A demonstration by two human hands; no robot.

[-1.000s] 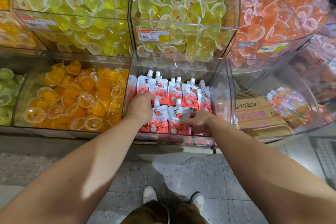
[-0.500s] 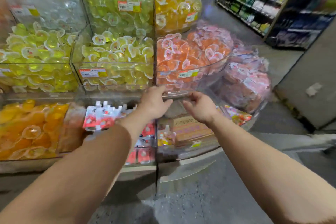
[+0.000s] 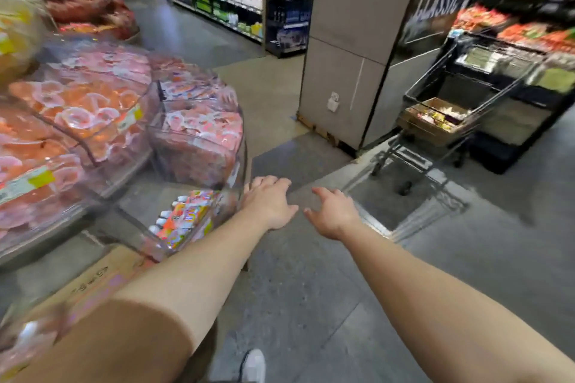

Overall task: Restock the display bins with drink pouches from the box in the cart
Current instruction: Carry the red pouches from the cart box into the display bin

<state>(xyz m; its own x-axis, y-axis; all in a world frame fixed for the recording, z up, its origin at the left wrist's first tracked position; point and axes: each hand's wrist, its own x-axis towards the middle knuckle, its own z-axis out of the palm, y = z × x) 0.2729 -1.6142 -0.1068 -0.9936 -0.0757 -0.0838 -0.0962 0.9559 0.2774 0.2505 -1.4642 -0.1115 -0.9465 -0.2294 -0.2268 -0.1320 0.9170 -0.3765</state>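
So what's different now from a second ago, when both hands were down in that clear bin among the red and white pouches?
Both hands have left the pouches and hold nothing: the left hand and right hand now hang open over the grey floor. The view has swung right, off the clear plastic bins, towards the black wire cart holding the brown cardboard box. The bins' contents look unchanged, though blurred.

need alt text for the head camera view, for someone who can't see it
Both empty hands, left hand and right hand, reach forward open over a shop floor. A shopping cart holding an open cardboard box stands ahead right; clear display bins of jelly cups sit left.
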